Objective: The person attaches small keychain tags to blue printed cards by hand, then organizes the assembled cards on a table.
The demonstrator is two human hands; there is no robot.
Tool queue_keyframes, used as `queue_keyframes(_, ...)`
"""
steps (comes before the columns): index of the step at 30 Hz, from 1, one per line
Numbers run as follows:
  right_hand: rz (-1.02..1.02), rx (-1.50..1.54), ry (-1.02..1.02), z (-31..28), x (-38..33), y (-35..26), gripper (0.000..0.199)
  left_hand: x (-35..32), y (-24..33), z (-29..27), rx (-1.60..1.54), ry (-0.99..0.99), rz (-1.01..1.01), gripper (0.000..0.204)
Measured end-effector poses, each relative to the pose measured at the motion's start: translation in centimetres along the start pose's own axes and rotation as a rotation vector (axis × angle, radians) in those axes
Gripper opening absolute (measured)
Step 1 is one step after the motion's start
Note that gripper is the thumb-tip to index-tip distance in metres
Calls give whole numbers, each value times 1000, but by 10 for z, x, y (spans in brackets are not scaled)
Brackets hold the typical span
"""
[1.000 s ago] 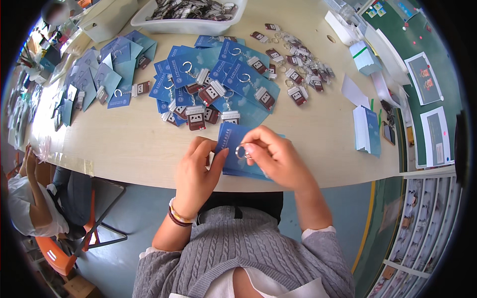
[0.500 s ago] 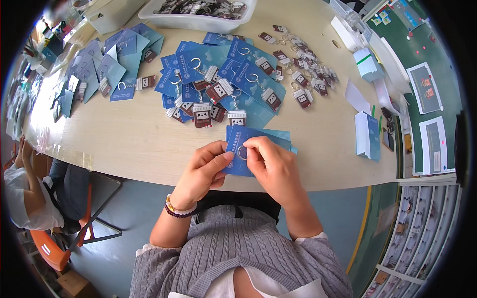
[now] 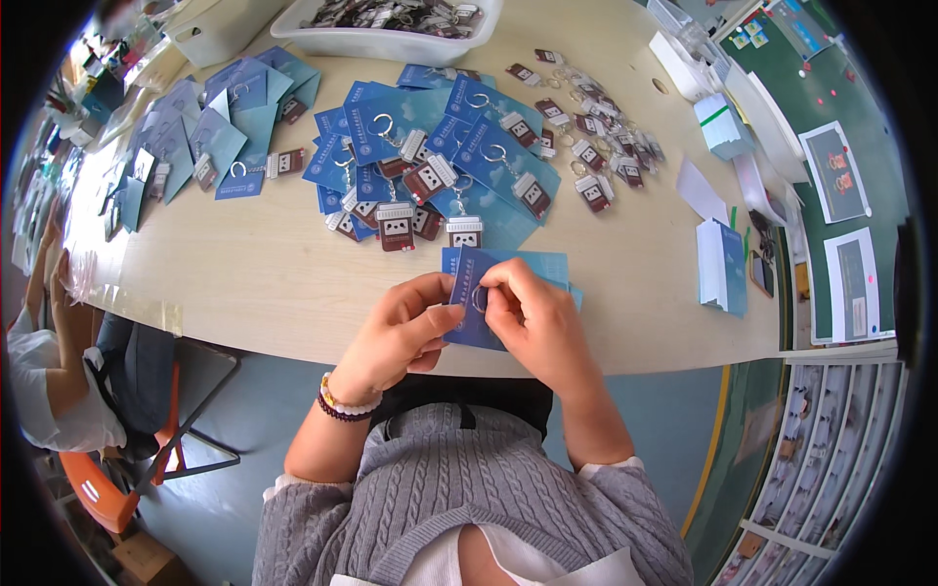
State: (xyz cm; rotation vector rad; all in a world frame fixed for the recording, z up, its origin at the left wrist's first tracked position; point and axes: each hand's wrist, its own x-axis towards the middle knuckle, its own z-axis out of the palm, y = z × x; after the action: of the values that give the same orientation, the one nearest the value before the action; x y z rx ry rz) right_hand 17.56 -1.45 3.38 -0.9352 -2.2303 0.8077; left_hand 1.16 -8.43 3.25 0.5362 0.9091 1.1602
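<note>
Head view: both hands work at the near worktop point(image 3: 254, 283) edge.
Left hand point(image 3: 401, 332): grip pinches the flat blue card point(image 3: 471, 311).
Right hand point(image 3: 532, 317): grip pinches the metal ring point(image 3: 479, 296) on the card.
Behind: blue cards with keychains point(image 3: 430, 166), heaped.

Blue backing cards point(image 3: 410, 127) across the table, one blue card point(image 3: 467, 303) between both hands, white stack point(image 3: 721, 266) right.

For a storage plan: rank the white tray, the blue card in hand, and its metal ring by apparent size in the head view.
1. white tray, though it lies farther away
2. blue card, partly hidden by the fingers
3. metal ring
</note>
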Motion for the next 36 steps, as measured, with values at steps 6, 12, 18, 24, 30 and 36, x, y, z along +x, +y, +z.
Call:
queue_keyframes(6,92,289,-30,-3,-12,5,19,11,10,13,130,-64,-121,14)
queue_keyframes(12,-23,22,27,-10,-10,-1,15,10,6,11,515,100,70,25)
queue_keyframes(18,-17,170,64,-15,-13,8,14,13,15,10,631,99,151,29)
queue_keyframes(24,261,374,-43,-59,12,25,16,36,56,7,725,325,253,34)
queue_keyframes(30,173,-420,146,-83,85,120,17,87,111,-24,926,473,496,40)
queue_keyframes(36,252,-942,-160,-64,129,140,15,93,105,-61,1562,987,935,36)
